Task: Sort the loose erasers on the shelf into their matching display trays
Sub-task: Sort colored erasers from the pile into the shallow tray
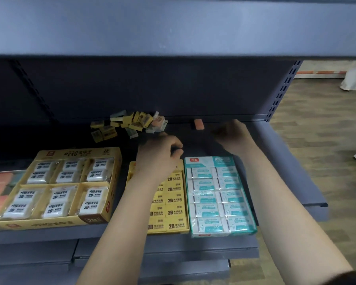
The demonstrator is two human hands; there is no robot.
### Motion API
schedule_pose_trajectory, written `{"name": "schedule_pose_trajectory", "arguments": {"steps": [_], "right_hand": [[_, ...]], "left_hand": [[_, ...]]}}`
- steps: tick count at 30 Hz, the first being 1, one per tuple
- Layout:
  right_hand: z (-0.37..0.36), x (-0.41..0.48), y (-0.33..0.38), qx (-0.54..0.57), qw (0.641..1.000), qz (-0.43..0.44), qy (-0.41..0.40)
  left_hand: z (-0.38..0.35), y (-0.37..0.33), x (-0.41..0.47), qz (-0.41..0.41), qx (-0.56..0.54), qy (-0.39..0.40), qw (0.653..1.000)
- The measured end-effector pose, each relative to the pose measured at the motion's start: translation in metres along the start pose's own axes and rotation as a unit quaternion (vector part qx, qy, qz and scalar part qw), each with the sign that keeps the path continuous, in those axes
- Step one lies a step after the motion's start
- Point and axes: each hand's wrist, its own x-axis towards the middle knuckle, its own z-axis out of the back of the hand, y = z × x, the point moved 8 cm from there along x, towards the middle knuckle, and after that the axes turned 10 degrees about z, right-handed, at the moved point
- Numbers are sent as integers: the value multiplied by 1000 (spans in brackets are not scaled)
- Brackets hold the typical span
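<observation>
Hovering both hands over dark shelf (280,161): left hand (158,155) curling fingers above back edge of yellow 2B tray (169,231), right hand (230,134) curling just behind teal tray (206,235); can't tell if either's holding anything. Lying at back: loose eraser pile (130,123), mostly yellow, w/ lone orange eraser (198,124) apart to rt. Sitting front-left: big yellow tray (49,223) w/ white 2B packs.

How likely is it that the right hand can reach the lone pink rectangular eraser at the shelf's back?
Probably yes: the right hand sits close beside the lone pink rectangular eraser, with only bare grey metal shelf between them.
</observation>
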Motion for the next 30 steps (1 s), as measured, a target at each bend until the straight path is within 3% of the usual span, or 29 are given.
{"name": "schedule_pose_trajectory", "arguments": {"steps": [13, 17, 21, 30], "right_hand": [[-43, 65, -4, -7, 999, 22, 41], [-47, 72, -10, 4, 999, -17, 33], [-51, 72, 1, -46, 997, 23, 64], [-39, 55, -18, 31, 998, 12, 54]], "left_hand": [[13, 30, 26, 55, -20, -43, 997], [19, 33, 39, 77, -23, -54, 995], [19, 27, 57, 85, -18, -65, 994], [3, 37, 102, 106, 62, -126, 984]]}}
